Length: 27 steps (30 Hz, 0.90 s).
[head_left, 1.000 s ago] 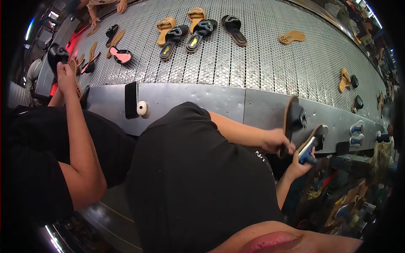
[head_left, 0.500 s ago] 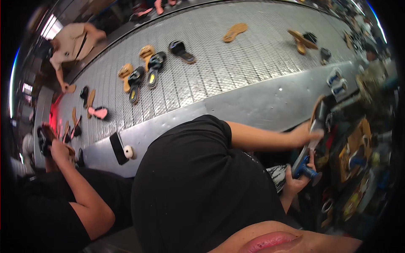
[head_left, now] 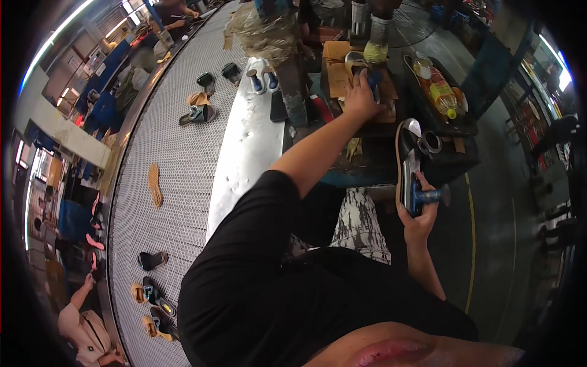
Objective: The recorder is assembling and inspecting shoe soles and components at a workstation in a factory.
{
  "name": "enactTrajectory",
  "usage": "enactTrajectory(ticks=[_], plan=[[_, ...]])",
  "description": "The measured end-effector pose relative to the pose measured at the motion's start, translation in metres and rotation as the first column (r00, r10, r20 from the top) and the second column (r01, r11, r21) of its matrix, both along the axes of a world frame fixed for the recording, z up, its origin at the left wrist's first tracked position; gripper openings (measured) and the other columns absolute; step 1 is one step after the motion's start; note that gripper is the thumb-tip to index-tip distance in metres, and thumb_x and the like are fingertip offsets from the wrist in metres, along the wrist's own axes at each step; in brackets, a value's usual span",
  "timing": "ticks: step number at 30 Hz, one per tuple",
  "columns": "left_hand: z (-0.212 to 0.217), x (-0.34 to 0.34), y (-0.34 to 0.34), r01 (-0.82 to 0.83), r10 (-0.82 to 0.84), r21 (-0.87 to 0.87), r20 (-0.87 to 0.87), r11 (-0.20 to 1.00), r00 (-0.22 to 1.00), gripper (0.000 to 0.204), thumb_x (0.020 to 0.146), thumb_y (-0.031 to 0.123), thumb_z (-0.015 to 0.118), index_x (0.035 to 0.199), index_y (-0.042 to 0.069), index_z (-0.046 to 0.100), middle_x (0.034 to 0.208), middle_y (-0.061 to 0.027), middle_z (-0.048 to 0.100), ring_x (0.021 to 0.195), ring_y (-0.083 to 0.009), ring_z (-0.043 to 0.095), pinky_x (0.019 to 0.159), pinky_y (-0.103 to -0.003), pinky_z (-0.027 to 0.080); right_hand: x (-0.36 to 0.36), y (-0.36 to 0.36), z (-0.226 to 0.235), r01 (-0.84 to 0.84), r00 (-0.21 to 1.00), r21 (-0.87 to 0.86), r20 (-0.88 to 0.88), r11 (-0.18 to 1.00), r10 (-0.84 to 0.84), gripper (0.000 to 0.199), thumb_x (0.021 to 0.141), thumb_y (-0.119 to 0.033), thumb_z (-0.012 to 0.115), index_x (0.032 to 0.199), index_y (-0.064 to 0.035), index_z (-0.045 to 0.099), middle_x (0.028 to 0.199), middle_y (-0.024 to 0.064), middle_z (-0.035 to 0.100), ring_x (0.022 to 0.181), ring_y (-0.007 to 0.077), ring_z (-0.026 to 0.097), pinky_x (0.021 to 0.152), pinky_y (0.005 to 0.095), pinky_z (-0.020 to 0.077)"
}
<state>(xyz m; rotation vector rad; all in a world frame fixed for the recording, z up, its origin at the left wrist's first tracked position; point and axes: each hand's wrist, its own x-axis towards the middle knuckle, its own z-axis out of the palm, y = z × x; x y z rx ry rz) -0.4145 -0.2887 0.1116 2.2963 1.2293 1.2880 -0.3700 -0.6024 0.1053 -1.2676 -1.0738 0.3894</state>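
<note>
My right hand [head_left: 419, 223] grips a metal shoe last [head_left: 413, 162] by its lower end, where a blue round fitting [head_left: 429, 196] sticks out to the right. A black sandal [head_left: 401, 156] is on the last, stood on end with its toe up. Its dark strap [head_left: 430, 142] stands out on the right. My left hand [head_left: 362, 98] reaches forward over a cardboard-covered stand [head_left: 334, 52], thumb apart from the fingers. Right beside the fingers is a blue object [head_left: 375, 82], partly hidden, with a round pale container [head_left: 354, 61] just beyond.
On the left runs a mesh conveyor [head_left: 183, 159] carrying several sandals and a tan sole [head_left: 155, 185], edged by a metal ledge [head_left: 241, 147]. A black tray [head_left: 466, 125] with a yellow-capped bottle [head_left: 443, 98] stands right of the stand. Another person [head_left: 85, 327] is beyond the conveyor.
My view has swung right toward the stand. The left hand has left the sandal and reached out over the cardboard. My right hand still holds the last with the sandal.
</note>
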Motion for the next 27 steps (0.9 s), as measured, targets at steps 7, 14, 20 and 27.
enactTrajectory(ticks=[7, 14, 20, 27], plan=[[-0.001, -0.124, -0.055, 0.181, -0.157, -0.21, 0.126, 0.961, 0.979, 0.065, 0.065, 0.015, 0.079, 0.121, 0.005, 0.048, 0.105, -0.0227, 0.062, 0.098, -0.0454, 0.059, 0.087, -0.048, 0.049, -0.044, 0.052, 0.011, -0.029, 0.956, 0.065, 0.292, 0.997, 0.008, 0.062, 0.073, -0.003, 0.072, 0.131, -0.0018, 0.048, 0.127, 0.015, 0.054, 0.115, 0.0242, 0.053, 0.1, 0.0374, 0.0398], [-0.078, -0.269, -0.217, 0.104, 0.028, -0.296, 0.41, 0.949, 0.912, 0.067, 0.067, 0.0, 0.07, 0.13, 0.002, 0.048, 0.124, -0.017, 0.056, 0.119, -0.0302, 0.053, 0.102, -0.037, 0.041, 0.007, 0.219, -0.016, 0.065, 0.827, -0.212, 0.559, 0.975, 0.066, 0.082, 0.074, -0.02, 0.076, 0.141, 0.0009, 0.033, 0.12, 0.0234, 0.057, 0.114, 0.0402, 0.055, 0.096, 0.0433, 0.0453], [-0.099, -0.364, -0.253, -0.348, 0.431, -0.441, 0.099, 0.827, 0.897, 0.073, 0.065, 0.001, 0.075, 0.133, 0.003, 0.048, 0.129, -0.018, 0.054, 0.121, -0.0328, 0.052, 0.104, -0.039, 0.04, 0.021, 0.251, -0.04, 0.225, 0.697, -0.284, 0.716, 0.932, 0.05, 0.096, 0.073, -0.033, 0.077, 0.141, 0.0106, 0.025, 0.122, 0.0293, 0.055, 0.116, 0.0419, 0.053, 0.096, 0.0451, 0.0454], [-0.063, -0.384, -0.156, 0.351, 0.039, -0.66, 0.5, 0.664, 0.865, 0.045, 0.075, 0.002, 0.056, 0.121, 0.004, 0.056, 0.102, -0.0148, 0.066, 0.095, -0.0191, 0.065, 0.086, -0.033, 0.053, 0.144, 0.298, 0.007, 0.03, 0.642, -0.099, 0.765, 0.995, 0.057, 0.068, 0.07, -0.021, 0.082, 0.129, -0.0032, 0.052, 0.121, 0.0195, 0.056, 0.113, 0.0359, 0.054, 0.097, 0.0432, 0.0416]])
